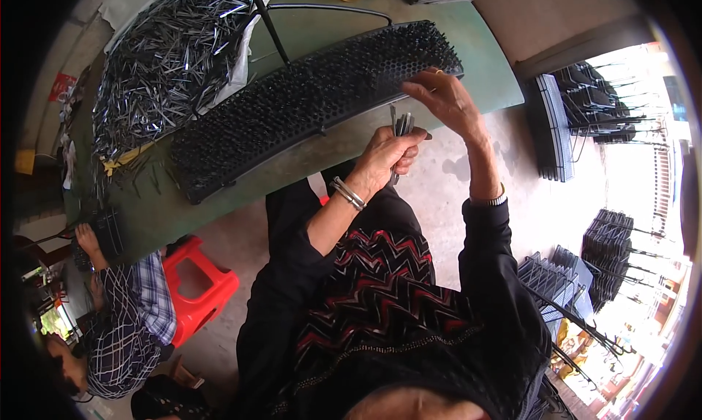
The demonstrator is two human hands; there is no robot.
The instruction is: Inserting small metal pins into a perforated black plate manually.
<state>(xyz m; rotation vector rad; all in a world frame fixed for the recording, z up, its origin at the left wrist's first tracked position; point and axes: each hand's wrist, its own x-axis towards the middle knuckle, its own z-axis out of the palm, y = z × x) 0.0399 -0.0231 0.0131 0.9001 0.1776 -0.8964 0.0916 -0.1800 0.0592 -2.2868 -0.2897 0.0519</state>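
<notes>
My left hand (387, 155) is closed round a small bundle of thin dark strips (403, 124), which stick out above and below the fist. The left wrist carries silver bangles. My right hand (444, 102) is at the right end of a long black perforated rack (322, 91), its fingers bent and drawn together by the front edge. Whatever they pinch is too small to make out. Short dark strips stand upright in most of the rack's holes; bare holes show near my right hand.
A big heap of loose strips (172, 69) lies on white sheeting at the left of the green table (292, 156). A black rod crosses the rack. Left, a person (128, 310) works near a red stool (197, 288). Stacked black racks (556, 127) stand on the floor at right.
</notes>
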